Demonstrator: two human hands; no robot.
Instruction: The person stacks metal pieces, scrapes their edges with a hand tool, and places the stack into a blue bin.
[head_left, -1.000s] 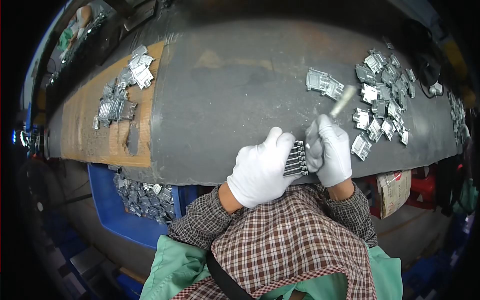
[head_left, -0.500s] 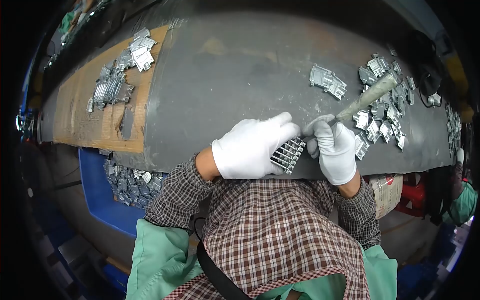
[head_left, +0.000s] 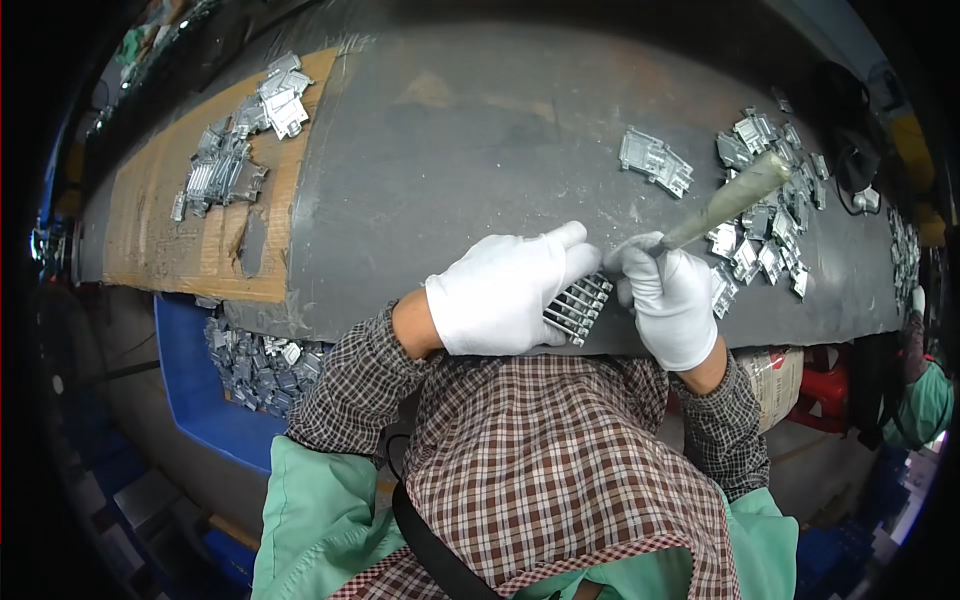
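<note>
My left hand (head_left: 505, 292), in a white glove, is closed round a stack of small silver metal castings (head_left: 579, 309), slotted ends facing right, close over the table's front edge. In my right hand (head_left: 672, 305), also gloved in white, is a hand tool with a thick, pale, tapered handle (head_left: 730, 203). The fingers wrap its narrow end, and the handle slants up to the right. Its working end is hidden by the fingers, which sit right beside the stack.
Two castings (head_left: 655, 162) lie beyond my hands on the dark table (head_left: 450, 160). A loose pile of castings (head_left: 785, 225) spreads at the right. More castings (head_left: 222, 170) rest on cardboard (head_left: 140, 210) at the left. Below stands a blue bin (head_left: 190, 390) with many castings.
The tool's handle has swung slightly, its thick end shifting a little left and down. Both hands stay almost in place, still holding the stack and the tool.
</note>
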